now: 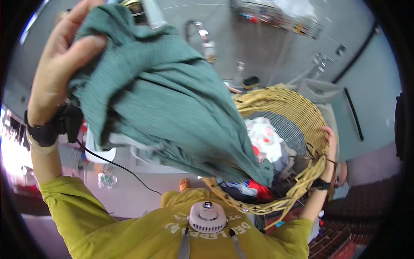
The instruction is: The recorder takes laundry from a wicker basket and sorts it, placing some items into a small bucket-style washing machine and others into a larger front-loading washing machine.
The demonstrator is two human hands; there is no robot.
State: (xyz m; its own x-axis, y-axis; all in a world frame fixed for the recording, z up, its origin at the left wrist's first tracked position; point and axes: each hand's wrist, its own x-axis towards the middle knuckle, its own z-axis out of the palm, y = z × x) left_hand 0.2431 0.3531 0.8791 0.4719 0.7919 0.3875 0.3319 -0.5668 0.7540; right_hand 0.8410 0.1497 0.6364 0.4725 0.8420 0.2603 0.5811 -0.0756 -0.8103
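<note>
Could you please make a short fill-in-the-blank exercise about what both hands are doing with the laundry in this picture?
1. The left hand holds up a garment of ____ colour.
2. The right hand grips the rim of a woven ____.
3. The lower end of the garment hangs down into the wicker basket, where white and ____ clothes lie.
4. The person's sleeves are ____-green.

Missing words: green (teal); basket; red; yellow
</note>
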